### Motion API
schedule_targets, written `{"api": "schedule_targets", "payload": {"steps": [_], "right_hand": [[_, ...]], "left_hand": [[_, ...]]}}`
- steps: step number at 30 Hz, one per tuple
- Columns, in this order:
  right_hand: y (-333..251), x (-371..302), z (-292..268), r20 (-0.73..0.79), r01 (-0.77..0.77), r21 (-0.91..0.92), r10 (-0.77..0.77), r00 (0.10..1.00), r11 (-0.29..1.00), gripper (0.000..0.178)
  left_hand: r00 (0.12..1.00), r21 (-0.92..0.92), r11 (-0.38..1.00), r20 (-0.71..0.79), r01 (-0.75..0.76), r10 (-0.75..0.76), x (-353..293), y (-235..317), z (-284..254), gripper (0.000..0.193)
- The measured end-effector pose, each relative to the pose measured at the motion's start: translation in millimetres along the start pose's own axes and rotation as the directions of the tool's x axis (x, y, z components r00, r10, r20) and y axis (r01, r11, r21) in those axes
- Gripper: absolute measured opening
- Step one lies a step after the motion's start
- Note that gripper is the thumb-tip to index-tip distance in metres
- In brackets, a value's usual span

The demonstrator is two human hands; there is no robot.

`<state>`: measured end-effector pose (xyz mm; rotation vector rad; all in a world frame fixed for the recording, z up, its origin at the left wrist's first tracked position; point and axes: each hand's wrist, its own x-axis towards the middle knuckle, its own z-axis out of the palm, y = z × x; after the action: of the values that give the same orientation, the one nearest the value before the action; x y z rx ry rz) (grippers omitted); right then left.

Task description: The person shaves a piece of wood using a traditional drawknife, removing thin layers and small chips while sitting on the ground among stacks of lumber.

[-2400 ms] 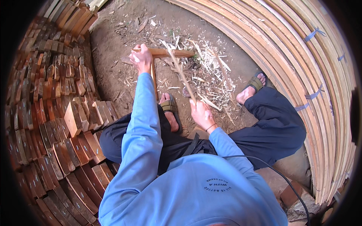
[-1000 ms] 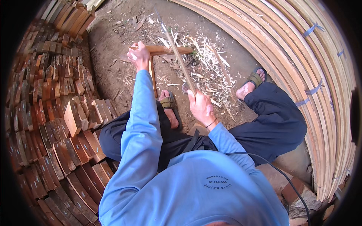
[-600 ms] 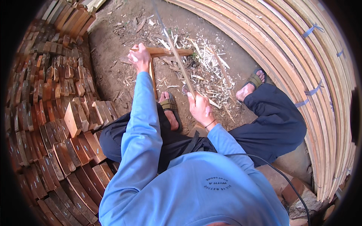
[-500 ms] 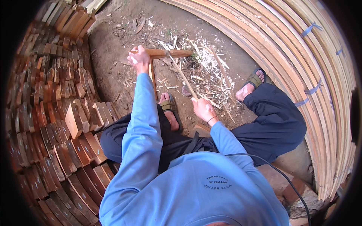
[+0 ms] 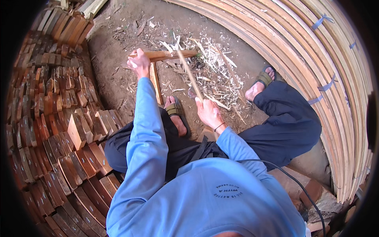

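Left hand [image 5: 139, 62] is closed around the near end of a wooden block [image 5: 167, 55] lying crosswise on the dirt floor [image 5: 118, 59] in the upper middle of the frame; right hand [image 5: 208, 112], centre frame, is clenched on a thin long stick [image 5: 188, 73] that slants up so its tip meets the block. Pale wood shavings [image 5: 215, 75] litter the floor just right of the block, sandalled feet [image 5: 176, 114] sit below it, stacked reddish wood blocks [image 5: 59, 118] fill the left side, and bundled pale slats [image 5: 316, 59] curve along the right.
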<state>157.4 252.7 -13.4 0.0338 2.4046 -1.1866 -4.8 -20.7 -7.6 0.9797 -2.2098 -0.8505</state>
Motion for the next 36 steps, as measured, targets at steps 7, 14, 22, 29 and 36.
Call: {"api": "schedule_targets", "payload": {"steps": [7, 14, 22, 29, 36], "right_hand": [[-1, 3, -8, 0.036, 0.085, 0.061, -0.088, 0.995, 0.994, 0.053], [-23, 1, -21, -0.083, 0.158, 0.074, -0.152, 0.985, 0.985, 0.052], [6, 8, -15, 0.062, 0.005, -0.076, 0.0, 0.998, 0.997, 0.055], [-16, 30, -43, -0.129, 0.183, 0.185, -0.16, 0.979, 0.966, 0.032], [-35, 102, -58, -0.19, 0.235, 0.427, -0.168, 0.967, 0.873, 0.048]], "left_hand": [[0.999, 0.031, 1.0, 0.035, 0.006, -0.007, 4, 7, -2, 0.042], [0.995, 0.056, 0.998, 0.087, 0.034, -0.038, 0, 16, -2, 0.044], [0.999, 0.008, 1.0, 0.05, -0.012, 0.012, -6, 27, -8, 0.039], [0.969, 0.062, 0.99, 0.218, -0.129, 0.112, -5, 41, -8, 0.039], [0.8, -0.026, 0.975, 0.567, -0.221, 0.196, -29, 104, -17, 0.048]]}}
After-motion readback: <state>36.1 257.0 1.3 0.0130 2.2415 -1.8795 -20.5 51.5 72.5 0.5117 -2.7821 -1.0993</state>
